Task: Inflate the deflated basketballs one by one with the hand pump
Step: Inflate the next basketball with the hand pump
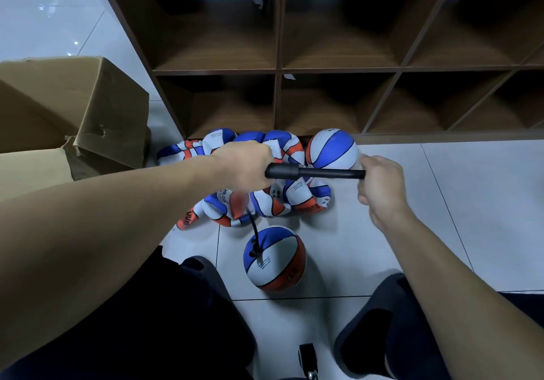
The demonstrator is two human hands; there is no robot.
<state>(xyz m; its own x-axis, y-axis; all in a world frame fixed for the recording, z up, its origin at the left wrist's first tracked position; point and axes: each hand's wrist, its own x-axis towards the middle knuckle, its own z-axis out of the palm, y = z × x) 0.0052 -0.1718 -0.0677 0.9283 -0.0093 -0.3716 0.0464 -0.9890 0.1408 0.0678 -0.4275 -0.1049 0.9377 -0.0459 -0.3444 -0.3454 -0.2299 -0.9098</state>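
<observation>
Head view looks down on a black cylindrical hand pump [315, 172] held level above the floor. The left hand [244, 165] is clenched around the pump's thick barrel end; the right hand [379, 185] grips the handle end, its rod hidden. A thin black hose [253, 229] runs down into the valve of a round blue, white and orange basketball [273, 259] resting on the pale tiled floor [412, 232] between the person's knees. Limp, flattened basketballs [250, 200] are heaped just beyond, beside one round, seemingly inflated ball [331, 151]. Good pumping here likely means full, straight strokes, with the barrel kept steady so the hose never tugs the needle.
</observation>
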